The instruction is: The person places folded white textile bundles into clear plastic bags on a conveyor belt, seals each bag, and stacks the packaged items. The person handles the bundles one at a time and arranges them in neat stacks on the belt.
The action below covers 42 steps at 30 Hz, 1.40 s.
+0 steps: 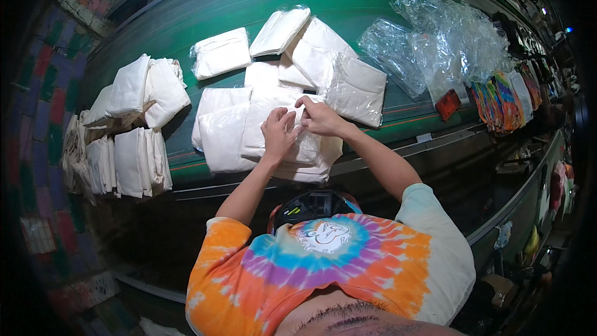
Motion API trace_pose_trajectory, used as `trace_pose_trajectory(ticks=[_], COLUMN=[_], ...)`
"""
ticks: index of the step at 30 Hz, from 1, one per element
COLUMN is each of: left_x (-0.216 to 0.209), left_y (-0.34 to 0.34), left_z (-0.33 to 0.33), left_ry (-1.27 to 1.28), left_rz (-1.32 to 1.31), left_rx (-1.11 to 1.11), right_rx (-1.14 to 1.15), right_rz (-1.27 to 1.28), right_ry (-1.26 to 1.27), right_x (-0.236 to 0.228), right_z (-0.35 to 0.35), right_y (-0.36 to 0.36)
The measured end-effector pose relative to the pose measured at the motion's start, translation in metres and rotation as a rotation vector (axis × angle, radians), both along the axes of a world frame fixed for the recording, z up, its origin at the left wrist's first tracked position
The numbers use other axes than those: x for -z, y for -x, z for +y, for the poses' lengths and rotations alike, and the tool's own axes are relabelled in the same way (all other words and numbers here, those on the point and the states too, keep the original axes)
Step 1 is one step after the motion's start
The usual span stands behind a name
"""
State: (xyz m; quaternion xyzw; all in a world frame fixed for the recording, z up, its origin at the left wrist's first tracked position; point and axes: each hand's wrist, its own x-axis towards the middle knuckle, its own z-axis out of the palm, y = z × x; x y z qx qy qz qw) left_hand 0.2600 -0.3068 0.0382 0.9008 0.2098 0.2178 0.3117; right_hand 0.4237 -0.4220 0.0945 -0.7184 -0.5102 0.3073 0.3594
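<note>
Both hands busy with a bagged white cloth on the green table

Left hand and right hand pinching the clear bag around folded white cloth, right beside other bagged cloths.

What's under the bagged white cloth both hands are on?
Under the bagged cloth held by left hand and right hand: more folded white pieces on the green table. Anything beneath them is covered.

single head view, fisheye, looks steeply down over own chest onto green table close ahead; edges bend, corners dark at rim.
</note>
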Motion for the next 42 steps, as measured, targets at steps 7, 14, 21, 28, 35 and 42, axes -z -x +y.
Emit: trace_pose_trajectory(ticks=[7,14,21,28,35,42], left_x=[0.032,0.038,0.04,0.043,0.034,0.032], left_y=[-0.009,-0.01,-0.006,-0.006,-0.002,-0.002], left_z=[-0.007,0.002,0.002,-0.002,0.004,0.005], left_ry=[0.043,0.088,0.232,0.25,0.314,0.366], left_rz=[0.06,0.063,0.009,-0.055,-0.092,-0.049], left_rx=[-0.095,-0.056,-0.029,-0.031,0.004,0.021], right_rx=[0.071,0.156,0.125,-0.106,-0.232,-0.311], right_rz=[-0.269,0.108,0.024,-0.291,-0.346,-0.691], right_ry=[0.046,-0.054,0.034,0.346,0.075,0.038], right_x=[0.015,0.02,0.027,0.02,0.003,-0.006], right_z=[0.025,0.028,0.018,0.023,0.013,0.01], right_y=[0.017,0.015,-0.003,-0.016,-0.008,0.004])
